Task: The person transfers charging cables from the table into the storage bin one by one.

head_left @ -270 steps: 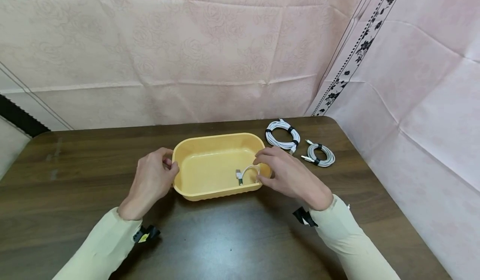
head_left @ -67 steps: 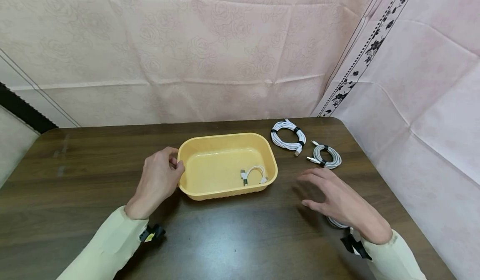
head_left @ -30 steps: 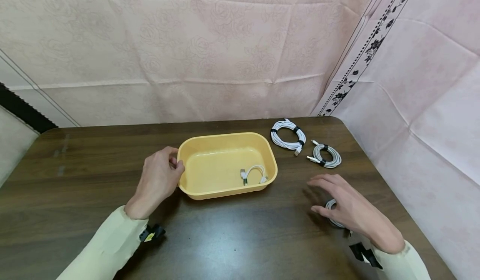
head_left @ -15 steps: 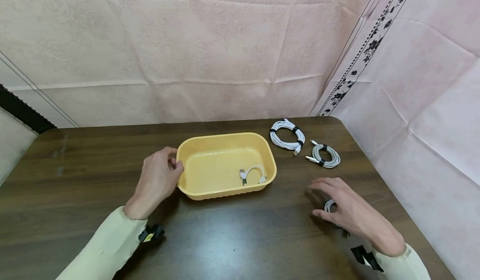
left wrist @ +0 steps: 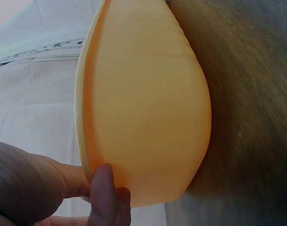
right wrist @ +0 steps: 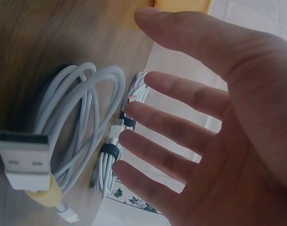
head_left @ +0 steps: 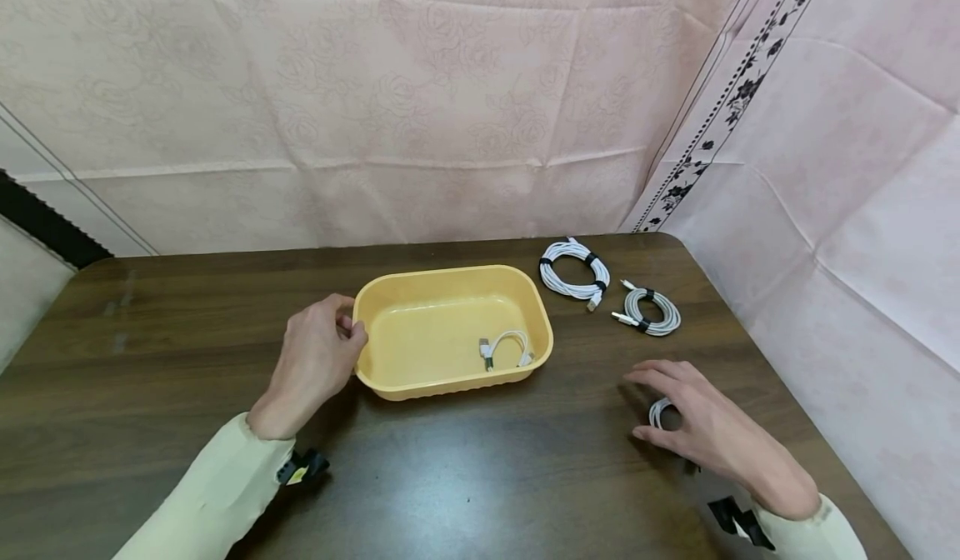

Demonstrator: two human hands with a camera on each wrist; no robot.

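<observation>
My left hand point(head_left: 315, 356) pinches the left rim of a yellow plastic tray point(head_left: 450, 390); in the left wrist view its thumb and fingers grip the rim from both sides. A short white USB cable point(head_left: 486, 349) lies in the tray's front right corner. To the right of the tray, my right hand point(head_left: 708, 422) hovers with fingers spread over a coiled white charging cable point(head_left: 657, 412), mostly hidden beneath it in the head view. In the right wrist view the cable's USB plug point(right wrist: 28, 162) points toward the camera, and nothing is between the fingers.
Two more coiled cables lie at the back right of the dark wooden table point(head_left: 187, 318): a larger white coil point(head_left: 577, 291) and a smaller grey-white one point(head_left: 670, 314), both with black ties. Patterned cloth point(head_left: 420, 110) hangs behind the table and along its right side.
My right hand has let go of the short cable in the tray and moved right over the coiled cable, drifting slightly further right and nearer lately. My left hand stays on the rim.
</observation>
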